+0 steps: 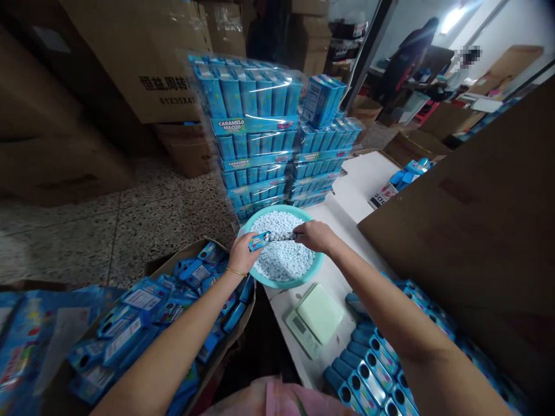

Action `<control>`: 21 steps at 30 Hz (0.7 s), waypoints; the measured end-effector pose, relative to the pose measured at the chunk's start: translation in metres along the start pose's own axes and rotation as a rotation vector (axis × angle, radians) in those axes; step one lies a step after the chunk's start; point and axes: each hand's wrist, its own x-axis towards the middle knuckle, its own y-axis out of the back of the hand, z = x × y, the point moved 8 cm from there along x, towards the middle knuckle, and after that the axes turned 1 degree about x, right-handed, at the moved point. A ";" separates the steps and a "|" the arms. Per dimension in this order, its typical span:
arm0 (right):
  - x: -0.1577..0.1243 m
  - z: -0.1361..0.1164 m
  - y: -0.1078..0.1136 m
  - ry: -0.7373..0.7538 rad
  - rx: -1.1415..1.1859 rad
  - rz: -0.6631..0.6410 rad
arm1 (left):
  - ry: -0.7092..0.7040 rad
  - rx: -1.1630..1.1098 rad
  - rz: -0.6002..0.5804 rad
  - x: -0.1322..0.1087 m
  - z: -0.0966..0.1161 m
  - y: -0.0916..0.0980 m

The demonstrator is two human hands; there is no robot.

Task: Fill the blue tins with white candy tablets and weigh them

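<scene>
My left hand (241, 253) is closed around a small blue candy box (259, 240), tilted over the left part of a turquoise basin. In my right hand (315, 236) is the end of a narrow scoop (289, 236) loaded with white candies. The scoop's far end meets the box's opening; whether it is inside, I cannot tell. Small round white candies (284, 263) fill the basin (319, 267) beneath both hands.
A pale green kitchen scale (321, 315) lies on the white table (288, 341). Blue boxes (368, 364) stand in rows at the right. A carton of loose blue boxes (143, 300) is at left. Wrapped box stacks (255, 133) rise behind the basin. A person (405, 58) stands far back.
</scene>
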 end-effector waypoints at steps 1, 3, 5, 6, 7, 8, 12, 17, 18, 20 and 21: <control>0.000 -0.006 0.003 -0.026 -0.072 -0.014 | -0.011 0.013 -0.005 0.000 0.002 -0.001; 0.002 -0.019 0.007 -0.043 -0.166 -0.029 | -0.023 0.031 -0.018 0.000 0.005 -0.004; 0.003 -0.033 0.008 -0.032 -0.211 -0.027 | -0.029 0.039 -0.033 0.000 0.006 -0.007; 0.004 -0.039 0.010 -0.022 -0.222 -0.020 | -0.032 0.038 -0.040 0.000 0.007 -0.008; 0.004 -0.044 0.012 -0.011 -0.229 -0.009 | -0.034 0.035 -0.044 0.001 0.007 -0.009; 0.003 -0.046 0.014 -0.004 -0.233 0.003 | -0.034 0.030 -0.044 0.001 0.007 -0.009; -0.007 -0.021 0.015 -0.025 -0.207 0.037 | 0.000 0.005 -0.020 0.001 0.001 -0.004; -0.010 0.045 -0.052 -0.140 -0.050 -0.047 | 0.045 -0.079 0.021 0.000 -0.015 0.004; -0.007 0.053 -0.073 -0.182 -0.010 -0.071 | 0.058 -0.100 0.025 -0.001 -0.018 0.005; 0.004 0.055 -0.114 -0.236 0.059 -0.084 | 0.088 -0.135 0.029 -0.004 -0.024 0.007; 0.011 0.050 -0.132 -0.240 0.082 -0.089 | 0.101 -0.150 0.028 -0.005 -0.026 0.009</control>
